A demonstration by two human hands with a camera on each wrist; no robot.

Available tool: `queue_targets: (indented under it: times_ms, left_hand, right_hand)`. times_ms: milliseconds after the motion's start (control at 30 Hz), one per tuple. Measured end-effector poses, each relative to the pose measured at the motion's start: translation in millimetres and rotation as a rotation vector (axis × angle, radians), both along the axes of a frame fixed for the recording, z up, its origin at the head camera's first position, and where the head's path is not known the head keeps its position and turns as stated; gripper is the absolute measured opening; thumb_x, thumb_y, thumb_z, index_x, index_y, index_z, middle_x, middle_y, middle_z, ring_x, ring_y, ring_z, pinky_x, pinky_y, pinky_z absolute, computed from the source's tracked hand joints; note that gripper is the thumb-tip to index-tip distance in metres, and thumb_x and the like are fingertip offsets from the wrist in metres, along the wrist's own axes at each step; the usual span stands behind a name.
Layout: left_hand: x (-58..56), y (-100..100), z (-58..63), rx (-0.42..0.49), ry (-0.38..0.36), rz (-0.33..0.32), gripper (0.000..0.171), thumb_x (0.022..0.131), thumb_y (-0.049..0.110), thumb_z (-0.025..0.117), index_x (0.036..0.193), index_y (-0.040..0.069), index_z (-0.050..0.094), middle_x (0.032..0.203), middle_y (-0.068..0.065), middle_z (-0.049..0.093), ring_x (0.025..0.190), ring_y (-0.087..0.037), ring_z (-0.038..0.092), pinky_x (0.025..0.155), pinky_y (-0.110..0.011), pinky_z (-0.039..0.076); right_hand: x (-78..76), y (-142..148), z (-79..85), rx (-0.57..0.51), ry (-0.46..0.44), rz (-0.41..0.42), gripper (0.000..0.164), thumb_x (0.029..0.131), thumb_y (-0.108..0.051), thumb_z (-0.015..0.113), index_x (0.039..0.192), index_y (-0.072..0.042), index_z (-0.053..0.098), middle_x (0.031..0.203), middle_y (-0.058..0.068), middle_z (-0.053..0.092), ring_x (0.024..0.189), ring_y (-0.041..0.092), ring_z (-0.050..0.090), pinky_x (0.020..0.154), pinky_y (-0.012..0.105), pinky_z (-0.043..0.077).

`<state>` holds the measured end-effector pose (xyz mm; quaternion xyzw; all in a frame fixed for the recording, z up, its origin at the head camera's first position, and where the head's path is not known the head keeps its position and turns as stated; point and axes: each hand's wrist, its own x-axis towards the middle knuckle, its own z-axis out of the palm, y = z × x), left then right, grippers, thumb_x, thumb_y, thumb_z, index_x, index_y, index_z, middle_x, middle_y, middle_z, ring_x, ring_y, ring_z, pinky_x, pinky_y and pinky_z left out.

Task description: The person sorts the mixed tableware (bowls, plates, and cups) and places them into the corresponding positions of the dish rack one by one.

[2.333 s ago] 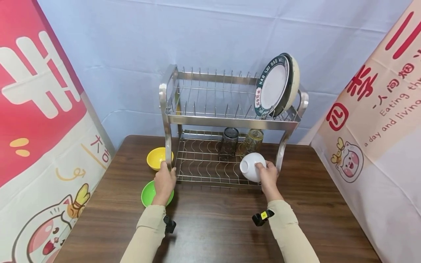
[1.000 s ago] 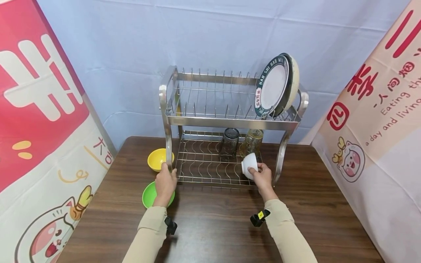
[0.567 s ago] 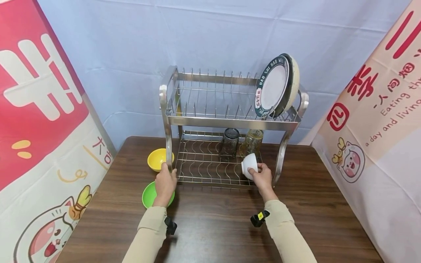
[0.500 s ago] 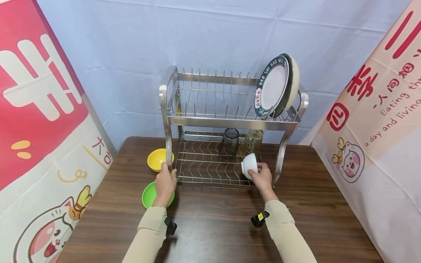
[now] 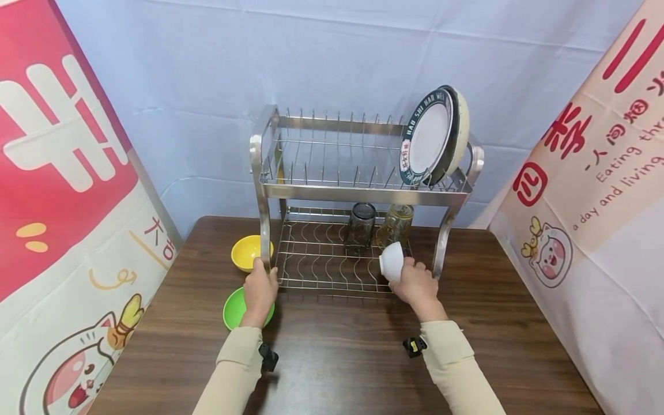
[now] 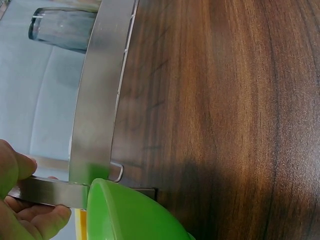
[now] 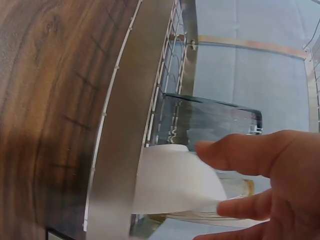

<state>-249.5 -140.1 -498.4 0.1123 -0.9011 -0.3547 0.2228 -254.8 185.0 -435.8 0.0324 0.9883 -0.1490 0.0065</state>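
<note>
My left hand (image 5: 260,291) grips the front left leg of the steel two-tier dish rack (image 5: 363,195); the left wrist view shows thumb and fingers (image 6: 50,220) on either side of the metal bar. A small white bowl (image 5: 391,262) stands on its side at the right front of the lower tier, base to the left and mouth to the right. My right hand (image 5: 417,288) is at the bowl's rim side. In the right wrist view, thumb and fingers (image 7: 245,205) are spread and fairly straight, thumb overlapping the bowl's edge, a fingertip right at its rim.
Behind the bowl stand a dark glass (image 5: 361,226) and a yellowish glass (image 5: 398,222). A green-rimmed plate (image 5: 426,135) and a cream bowl (image 5: 460,129) lean in the upper tier at right. A yellow bowl (image 5: 245,253) and green bowl (image 5: 234,308) sit on the wooden table (image 5: 332,357), left.
The right hand first carried the white bowl from the rack's right front onto the lower tier. Since half a second ago its grip has loosened and the wrist turned rightward. The left hand stayed put.
</note>
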Motion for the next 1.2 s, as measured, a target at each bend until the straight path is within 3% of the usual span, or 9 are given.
queue_targets:
  times_ms: [167, 533, 700, 867, 1200]
  left_hand:
    - [-0.1, 0, -0.7, -0.002, -0.006, 0.003, 0.026, 0.088, 0.017, 0.063, 0.098, 0.002, 0.045, 0.077, -0.029, 0.06, 0.072, -0.048, 0.058, 0.057, -0.055, 0.043]
    - [0.3, -1, -0.6, 0.007, -0.021, 0.001, 0.026, 0.088, 0.018, 0.063, 0.097, 0.002, 0.044, 0.076, -0.027, 0.06, 0.073, -0.047, 0.059, 0.057, -0.055, 0.042]
    - [0.8, -1, -1.2, 0.002, -0.014, -0.003, 0.025, 0.089, 0.017, 0.063, 0.098, 0.002, 0.045, 0.075, -0.027, 0.059, 0.072, -0.047, 0.059, 0.056, -0.054, 0.042]
    - [0.9, -1, -1.9, -0.013, -0.006, 0.0, 0.026, 0.088, 0.017, 0.063, 0.097, 0.002, 0.044, 0.074, -0.028, 0.059, 0.072, -0.048, 0.059, 0.056, -0.055, 0.042]
    - [0.3, -1, -4.0, -0.03, 0.011, -0.001, 0.027, 0.087, 0.017, 0.064, 0.095, 0.001, 0.043, 0.071, -0.028, 0.058, 0.069, -0.049, 0.059, 0.055, -0.055, 0.043]
  right_hand:
    - [4.1, -1, 3.4, 0.064, 0.026, 0.01, 0.064, 0.076, -0.03, 0.075, 0.115, 0.011, 0.046, 0.092, 0.028, 0.048, 0.086, 0.048, 0.049, 0.069, 0.059, 0.04]
    - [9.9, -2, 12.0, 0.065, 0.112, 0.025, 0.058, 0.078, -0.029, 0.073, 0.116, 0.008, 0.05, 0.093, 0.028, 0.052, 0.082, 0.045, 0.052, 0.065, 0.057, 0.042]
    - [14.4, 5, 15.0, -0.002, 0.3, -0.003, 0.051, 0.079, -0.026, 0.071, 0.116, 0.004, 0.054, 0.1, 0.027, 0.057, 0.086, 0.045, 0.056, 0.064, 0.058, 0.042]
    - [15.0, 15, 11.9, -0.094, 0.52, -0.029, 0.04, 0.078, -0.02, 0.07, 0.109, 0.002, 0.058, 0.096, 0.026, 0.06, 0.082, 0.044, 0.056, 0.063, 0.056, 0.04]
    - [5.5, 29, -6.9, -0.271, 0.864, 0.003, 0.033, 0.078, -0.007, 0.068, 0.106, 0.004, 0.057, 0.1, 0.028, 0.051, 0.092, 0.047, 0.046, 0.073, 0.057, 0.035]
